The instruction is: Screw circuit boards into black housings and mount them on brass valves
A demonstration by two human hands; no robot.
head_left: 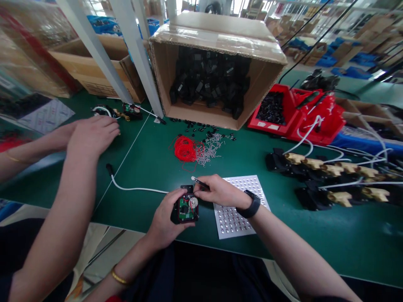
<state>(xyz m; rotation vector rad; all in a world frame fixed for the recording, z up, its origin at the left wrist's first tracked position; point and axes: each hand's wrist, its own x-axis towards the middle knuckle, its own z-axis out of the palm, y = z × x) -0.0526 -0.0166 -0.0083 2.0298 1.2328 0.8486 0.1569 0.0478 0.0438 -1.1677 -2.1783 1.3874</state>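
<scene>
My left hand (165, 220) is closed around a small black housing with a green circuit board (185, 208), held just above the near edge of the green table (315, 235). A white cable (135, 188) runs left from the housing. My right hand (220, 191) pinches a thin dark pen-like tool (199, 182), its tip just above the board. Under my right wrist lies a white perforated tray (234, 218) of tiny parts.
A co-worker's two hands (92, 134) rest on the table at the left near a small assembly (126, 111). Behind are a red wire coil (185, 149), loose pins (209, 149), an open carton of black parts (210, 79), red bins (273, 121) and cabled housings (330, 176) at the right.
</scene>
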